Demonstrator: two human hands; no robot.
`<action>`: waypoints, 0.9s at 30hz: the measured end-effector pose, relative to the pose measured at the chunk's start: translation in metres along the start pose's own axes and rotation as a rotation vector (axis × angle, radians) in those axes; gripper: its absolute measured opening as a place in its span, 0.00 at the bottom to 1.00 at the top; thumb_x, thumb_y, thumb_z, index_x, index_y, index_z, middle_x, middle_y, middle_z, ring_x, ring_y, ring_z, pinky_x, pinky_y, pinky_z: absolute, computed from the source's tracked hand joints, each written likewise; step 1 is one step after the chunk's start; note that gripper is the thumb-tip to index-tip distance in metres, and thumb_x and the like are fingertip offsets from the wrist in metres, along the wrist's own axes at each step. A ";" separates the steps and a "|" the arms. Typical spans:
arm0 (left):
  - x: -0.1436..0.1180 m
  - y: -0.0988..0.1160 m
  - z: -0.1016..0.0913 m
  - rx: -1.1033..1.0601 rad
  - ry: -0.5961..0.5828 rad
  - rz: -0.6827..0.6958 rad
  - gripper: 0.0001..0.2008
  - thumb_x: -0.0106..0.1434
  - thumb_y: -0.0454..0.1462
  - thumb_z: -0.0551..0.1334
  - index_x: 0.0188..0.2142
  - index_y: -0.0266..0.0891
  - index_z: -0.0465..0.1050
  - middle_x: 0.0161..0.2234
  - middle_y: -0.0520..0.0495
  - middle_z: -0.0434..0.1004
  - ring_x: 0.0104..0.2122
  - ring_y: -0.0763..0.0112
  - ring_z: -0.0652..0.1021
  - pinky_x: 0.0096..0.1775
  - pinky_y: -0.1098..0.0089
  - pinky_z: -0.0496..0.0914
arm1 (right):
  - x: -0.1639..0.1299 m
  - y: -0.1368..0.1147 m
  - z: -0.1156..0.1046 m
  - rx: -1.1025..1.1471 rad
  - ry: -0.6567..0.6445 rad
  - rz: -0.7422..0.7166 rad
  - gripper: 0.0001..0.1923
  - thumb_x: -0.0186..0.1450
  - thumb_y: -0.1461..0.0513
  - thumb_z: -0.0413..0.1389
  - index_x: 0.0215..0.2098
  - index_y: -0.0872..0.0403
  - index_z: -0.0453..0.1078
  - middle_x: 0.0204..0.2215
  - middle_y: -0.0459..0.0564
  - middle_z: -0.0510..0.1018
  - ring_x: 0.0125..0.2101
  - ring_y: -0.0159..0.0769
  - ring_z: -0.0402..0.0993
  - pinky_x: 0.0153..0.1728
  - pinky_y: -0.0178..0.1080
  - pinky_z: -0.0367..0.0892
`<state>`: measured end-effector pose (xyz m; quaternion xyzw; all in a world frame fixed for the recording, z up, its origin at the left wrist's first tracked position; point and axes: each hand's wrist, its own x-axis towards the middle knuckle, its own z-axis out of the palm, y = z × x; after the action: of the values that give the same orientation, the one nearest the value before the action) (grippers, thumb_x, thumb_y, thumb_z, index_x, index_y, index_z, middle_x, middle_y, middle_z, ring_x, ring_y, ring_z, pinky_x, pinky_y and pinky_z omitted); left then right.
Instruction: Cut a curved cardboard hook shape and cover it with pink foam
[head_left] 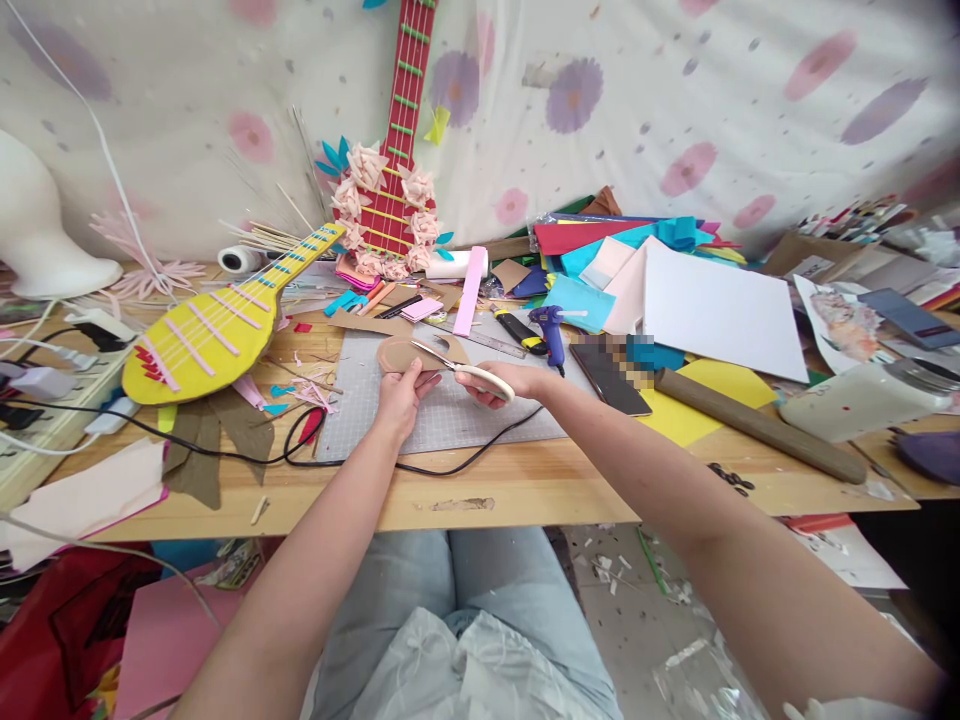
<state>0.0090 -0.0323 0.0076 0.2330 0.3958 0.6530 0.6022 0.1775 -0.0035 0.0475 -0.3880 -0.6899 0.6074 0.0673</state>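
My left hand [405,400] is closed on a piece of brown cardboard [395,353] with a rounded outline, held above the grey cutting mat [442,425]. In my right hand [499,383] is a pair of scissors [496,382] with pale handles. Its blades point left and lie across the cardboard, near a curved strip at its right side. Just beyond my hands are a metal ruler [480,339], a yellow and black utility knife [520,330] and a blue glue gun [553,335].
A yellow paper lute [202,340] lies at left, with a red one [390,200] leaning on the curtain. A black cable [465,468] crosses the mat. A phone [609,378], a brown roll [757,424] and a white bottle [862,400] are at right; coloured sheets pile behind.
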 end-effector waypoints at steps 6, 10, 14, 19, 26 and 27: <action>0.000 0.002 -0.001 0.008 -0.005 -0.015 0.05 0.56 0.31 0.59 0.33 0.32 0.71 0.27 0.47 0.78 0.30 0.70 0.78 0.45 0.61 0.69 | -0.002 -0.002 -0.003 -0.013 -0.018 0.002 0.26 0.52 0.43 0.53 0.22 0.56 0.54 0.16 0.38 0.54 0.15 0.20 0.50 0.15 0.28 0.48; 0.002 0.001 -0.003 0.002 -0.031 -0.018 0.06 0.56 0.31 0.59 0.34 0.33 0.72 0.28 0.47 0.78 0.30 0.70 0.78 0.44 0.61 0.69 | -0.003 -0.002 -0.003 -0.017 -0.016 -0.001 0.26 0.52 0.42 0.53 0.22 0.55 0.53 0.16 0.38 0.54 0.15 0.20 0.50 0.15 0.28 0.49; 0.002 0.000 -0.004 0.008 -0.039 -0.014 0.06 0.55 0.32 0.60 0.34 0.34 0.72 0.29 0.47 0.78 0.30 0.70 0.78 0.44 0.62 0.70 | -0.004 -0.003 0.000 -0.039 -0.023 -0.028 0.26 0.53 0.42 0.52 0.22 0.55 0.53 0.16 0.38 0.55 0.15 0.20 0.51 0.15 0.28 0.51; -0.004 -0.002 -0.001 0.040 -0.101 -0.037 0.08 0.54 0.33 0.61 0.35 0.34 0.72 0.31 0.46 0.79 0.34 0.68 0.78 0.45 0.60 0.69 | -0.003 -0.003 -0.001 -0.083 -0.100 -0.047 0.27 0.57 0.40 0.43 0.23 0.56 0.54 0.15 0.40 0.57 0.14 0.22 0.53 0.16 0.29 0.52; -0.007 -0.004 0.003 0.055 -0.103 -0.029 0.08 0.54 0.34 0.62 0.34 0.33 0.72 0.33 0.44 0.78 0.38 0.66 0.77 0.45 0.60 0.69 | 0.001 -0.004 -0.006 -0.096 -0.061 -0.037 0.28 0.55 0.39 0.46 0.23 0.56 0.57 0.15 0.40 0.58 0.15 0.22 0.54 0.15 0.30 0.52; -0.006 -0.003 0.003 0.057 -0.099 -0.025 0.08 0.54 0.34 0.62 0.34 0.33 0.72 0.33 0.43 0.78 0.39 0.65 0.77 0.46 0.60 0.69 | 0.001 -0.004 -0.006 -0.103 -0.057 -0.037 0.28 0.55 0.39 0.46 0.22 0.57 0.57 0.14 0.40 0.58 0.15 0.22 0.54 0.15 0.30 0.52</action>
<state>0.0145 -0.0377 0.0078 0.2773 0.3867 0.6216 0.6222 0.1783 0.0022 0.0519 -0.3608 -0.7289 0.5806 0.0386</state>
